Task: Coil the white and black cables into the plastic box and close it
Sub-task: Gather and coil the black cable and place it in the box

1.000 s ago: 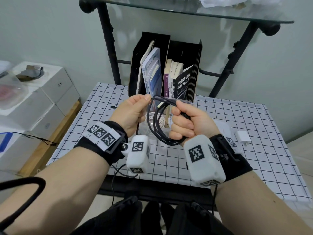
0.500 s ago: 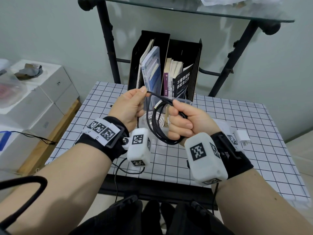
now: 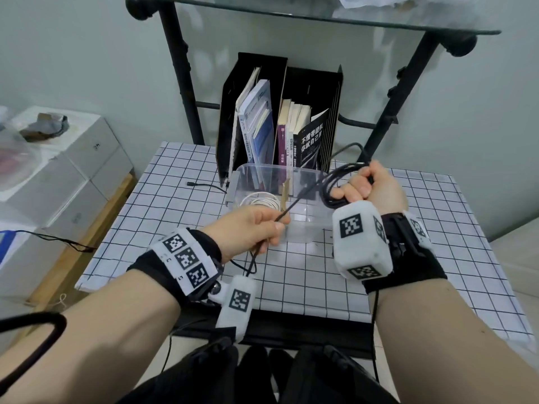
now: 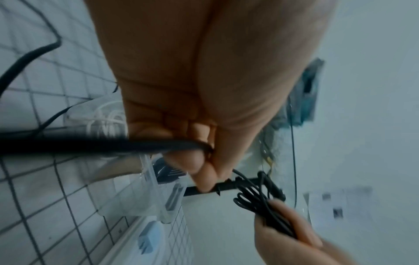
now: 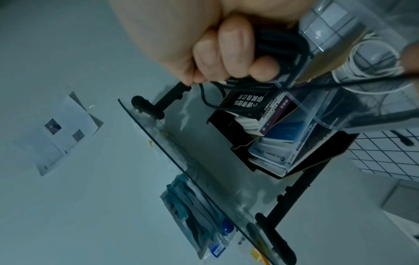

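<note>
**Student:** What does the right hand (image 3: 376, 188) hold?

**Tutor:** The black cable (image 5: 272, 43), gathered into several loops. The fingers (image 5: 233, 44) are curled tight round the bundle. The loops hang out below the fist, and one loose bend rises past the knuckles.

**Student:** And the left hand (image 3: 248, 228)?

**Tutor:** The thumb and forefinger tips (image 3: 281, 221) are pressed together on a single strand of the same cable. From that pinch the strand runs taut, up and across to the bundle in the right fist. On the wrist side of the pinch, the rest of the cable hangs slack below the palm toward the table (image 3: 291, 275). The other left fingers are folded in.

**Student:** Where is the plastic box (image 3: 262, 167) relative to the fingers?

**Tutor:** It is just beyond the left fingertips and lower than the right fist. It stands on the checked table with its top uncovered, and the taut strand crosses above it.

**Student:** And the white cable (image 3: 261, 201)?

**Tutor:** It lies coiled on the box floor, at the end nearer the left fingertips. Neither hand touches it.

**Student:** What is beyond the box?

**Tutor:** A black file holder (image 3: 312, 83) with upright books, farther from both hands.
</note>
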